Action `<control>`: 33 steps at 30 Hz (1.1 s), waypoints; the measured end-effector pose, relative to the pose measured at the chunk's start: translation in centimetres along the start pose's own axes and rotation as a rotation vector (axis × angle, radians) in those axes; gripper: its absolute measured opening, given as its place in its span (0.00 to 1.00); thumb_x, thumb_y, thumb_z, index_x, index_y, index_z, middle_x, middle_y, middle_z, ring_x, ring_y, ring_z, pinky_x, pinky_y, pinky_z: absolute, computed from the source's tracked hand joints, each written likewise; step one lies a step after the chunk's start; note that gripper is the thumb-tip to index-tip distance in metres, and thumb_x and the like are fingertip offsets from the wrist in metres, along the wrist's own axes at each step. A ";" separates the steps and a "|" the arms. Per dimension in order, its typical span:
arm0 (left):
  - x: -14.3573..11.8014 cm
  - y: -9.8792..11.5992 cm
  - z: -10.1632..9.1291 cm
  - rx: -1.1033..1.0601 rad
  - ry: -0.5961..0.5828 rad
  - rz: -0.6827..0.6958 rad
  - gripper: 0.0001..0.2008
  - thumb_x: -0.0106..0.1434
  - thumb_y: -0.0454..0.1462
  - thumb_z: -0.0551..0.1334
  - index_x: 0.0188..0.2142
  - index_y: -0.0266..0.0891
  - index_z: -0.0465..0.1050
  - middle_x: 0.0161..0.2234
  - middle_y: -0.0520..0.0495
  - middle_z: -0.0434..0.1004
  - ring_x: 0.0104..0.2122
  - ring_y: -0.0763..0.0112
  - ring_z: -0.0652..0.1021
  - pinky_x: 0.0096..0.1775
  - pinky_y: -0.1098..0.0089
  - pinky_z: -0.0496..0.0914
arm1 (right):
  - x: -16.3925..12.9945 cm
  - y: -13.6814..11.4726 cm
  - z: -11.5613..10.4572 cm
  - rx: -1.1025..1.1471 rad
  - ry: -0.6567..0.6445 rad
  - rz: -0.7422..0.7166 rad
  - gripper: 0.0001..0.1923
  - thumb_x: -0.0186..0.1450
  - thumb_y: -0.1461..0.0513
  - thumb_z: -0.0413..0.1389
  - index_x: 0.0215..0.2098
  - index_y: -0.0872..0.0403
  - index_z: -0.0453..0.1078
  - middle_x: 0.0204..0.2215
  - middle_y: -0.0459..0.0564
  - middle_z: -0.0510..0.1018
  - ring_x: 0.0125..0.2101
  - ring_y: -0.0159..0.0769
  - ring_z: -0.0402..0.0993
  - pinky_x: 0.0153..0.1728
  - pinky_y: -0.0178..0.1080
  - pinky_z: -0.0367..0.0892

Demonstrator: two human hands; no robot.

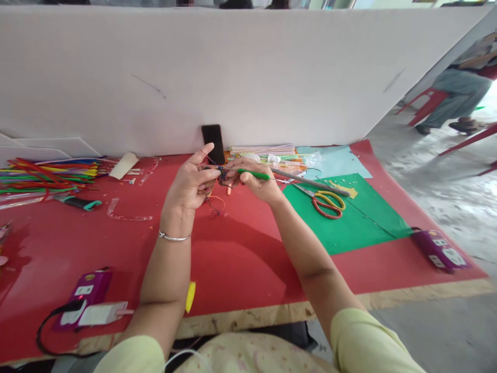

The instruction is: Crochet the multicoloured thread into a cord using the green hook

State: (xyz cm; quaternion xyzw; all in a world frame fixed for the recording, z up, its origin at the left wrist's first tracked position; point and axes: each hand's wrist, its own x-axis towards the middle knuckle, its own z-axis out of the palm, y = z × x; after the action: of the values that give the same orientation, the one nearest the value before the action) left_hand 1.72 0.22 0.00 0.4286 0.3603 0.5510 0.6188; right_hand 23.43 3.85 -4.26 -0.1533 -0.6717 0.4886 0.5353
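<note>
My left hand [193, 182] and my right hand [258, 182] meet above the red table cover [240, 259]. The right hand grips a thin stick with a green wrapped section [254, 174]; its bare grey end [310, 183] points right over the green sheet. The left hand pinches a small dark knot of thread [221, 173] at the stick's left tip. An orange thread [216, 203] dangles from it to the table. A silver bangle sits on my left wrist.
Red-and-yellow scissors [328, 202] lie on a green sheet [349, 223]. Coloured sticks [46, 176] are piled at the left. A black phone [213, 142] leans on the white board. Purple power strips [83, 295] [440, 249] sit at both front corners. Another person sits far right.
</note>
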 end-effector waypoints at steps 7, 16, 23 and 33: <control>-0.1 0.5 0.2 -0.042 0.010 -0.023 0.47 0.51 0.31 0.82 0.71 0.45 0.78 0.20 0.65 0.66 0.16 0.83 0.56 0.21 0.74 0.48 | -0.2 -0.5 0.4 -0.128 0.023 -0.072 0.31 0.71 0.32 0.65 0.44 0.48 0.91 0.52 0.57 0.89 0.46 0.45 0.88 0.42 0.46 0.88; 0.0 0.6 0.1 -0.074 -0.052 -0.095 0.37 0.50 0.32 0.80 0.61 0.47 0.83 0.23 0.61 0.71 0.16 0.83 0.54 0.21 0.75 0.45 | -0.4 -0.2 1.2 -0.044 0.020 -0.070 0.30 0.73 0.33 0.64 0.46 0.48 0.90 0.57 0.57 0.87 0.42 0.41 0.88 0.36 0.43 0.88; 0.2 0.7 -0.7 -0.047 -0.058 -0.071 0.44 0.53 0.34 0.82 0.70 0.47 0.77 0.19 0.64 0.62 0.15 0.83 0.57 0.21 0.73 0.45 | -0.1 -1.9 0.9 -0.188 -0.018 -0.082 0.31 0.72 0.32 0.64 0.42 0.49 0.90 0.54 0.58 0.90 0.55 0.50 0.88 0.42 0.44 0.90; -0.3 0.6 -0.2 -0.030 -0.025 0.023 0.39 0.52 0.34 0.83 0.64 0.48 0.82 0.21 0.61 0.66 0.17 0.81 0.56 0.22 0.72 0.49 | -0.2 -2.3 1.7 -0.261 0.045 -0.185 0.28 0.75 0.34 0.63 0.41 0.47 0.90 0.51 0.57 0.91 0.54 0.51 0.89 0.58 0.55 0.85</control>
State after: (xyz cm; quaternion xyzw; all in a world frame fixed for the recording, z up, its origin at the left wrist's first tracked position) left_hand 1.25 -0.07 0.51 0.4301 0.3392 0.5580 0.6234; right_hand 22.80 1.78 -2.45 -0.1700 -0.7285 0.3420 0.5686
